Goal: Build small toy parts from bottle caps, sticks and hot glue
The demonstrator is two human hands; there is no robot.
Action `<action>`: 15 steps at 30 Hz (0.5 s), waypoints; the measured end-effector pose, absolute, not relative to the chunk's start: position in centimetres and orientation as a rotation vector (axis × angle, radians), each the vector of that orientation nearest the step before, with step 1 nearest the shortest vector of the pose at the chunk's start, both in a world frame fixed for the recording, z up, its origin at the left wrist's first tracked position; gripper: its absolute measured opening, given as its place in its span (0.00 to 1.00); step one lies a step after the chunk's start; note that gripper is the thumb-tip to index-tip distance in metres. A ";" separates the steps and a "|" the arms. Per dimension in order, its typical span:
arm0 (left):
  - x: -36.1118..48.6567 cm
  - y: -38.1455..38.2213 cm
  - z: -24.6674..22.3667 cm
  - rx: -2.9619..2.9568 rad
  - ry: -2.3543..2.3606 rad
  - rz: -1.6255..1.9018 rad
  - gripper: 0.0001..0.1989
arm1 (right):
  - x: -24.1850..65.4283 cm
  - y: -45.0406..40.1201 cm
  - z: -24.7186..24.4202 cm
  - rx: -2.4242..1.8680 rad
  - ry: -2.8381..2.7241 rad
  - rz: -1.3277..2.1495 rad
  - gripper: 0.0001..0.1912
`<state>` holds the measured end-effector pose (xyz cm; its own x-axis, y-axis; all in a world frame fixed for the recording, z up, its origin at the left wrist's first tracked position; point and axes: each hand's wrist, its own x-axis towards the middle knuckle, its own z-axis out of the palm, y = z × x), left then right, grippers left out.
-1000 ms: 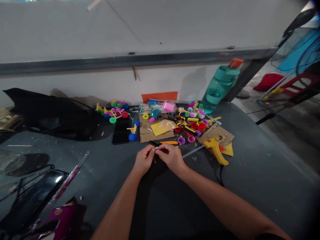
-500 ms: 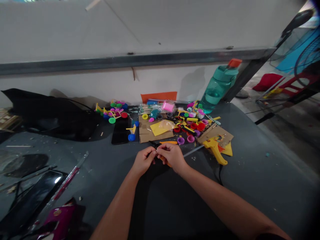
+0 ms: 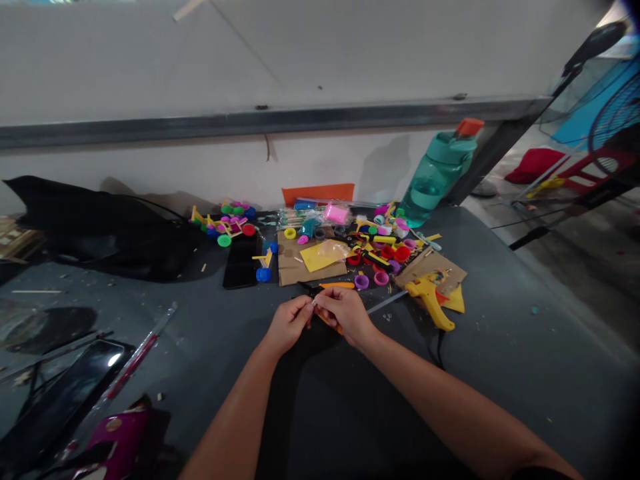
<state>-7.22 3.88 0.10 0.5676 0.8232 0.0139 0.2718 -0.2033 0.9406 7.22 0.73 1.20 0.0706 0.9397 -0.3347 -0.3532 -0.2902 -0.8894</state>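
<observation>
"What have you got in your hands?"

"My left hand and right hand are both closed, with the fingertips meeting on one thin pale stick. Its tip shows between them. One orange stick pokes out under my right hand, but I can't tell which fingers have it."

"Where's the pale stick?"

"Straight in front of me, over the dark tabletop. I can't tell whether it touches the surface."

"What's nearest?"

"Just past my fingers lie one black-tipped piece and one orange strip, which I can't identify. Beyond them are two purple rings and one metal strip."

"What else can you count?"

"There are two cardboard sheets: the left one lies ahead of my hands, and the right one sits under one yellow hot glue gun. Further left is one black phone, and further back stands one teal water bottle."
</observation>
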 end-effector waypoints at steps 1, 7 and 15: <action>-7.2 3.9 0.1 1.781 0.919 0.656 0.15 | 7.2 0.7 1.2 -1.226 -0.671 1.474 0.09; -7.1 3.8 0.0 1.856 0.944 0.654 0.15 | 6.7 0.7 0.7 -1.244 -0.661 1.392 0.09; -7.3 3.8 0.1 1.770 1.053 0.779 0.14 | 7.4 0.6 1.1 -1.432 -1.209 0.972 0.09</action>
<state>-7.28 3.84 0.06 0.4375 0.8968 0.0661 0.3253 -0.2264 0.9181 7.44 0.65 1.07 0.1825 0.9830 0.0180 0.1935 -0.0180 -0.9809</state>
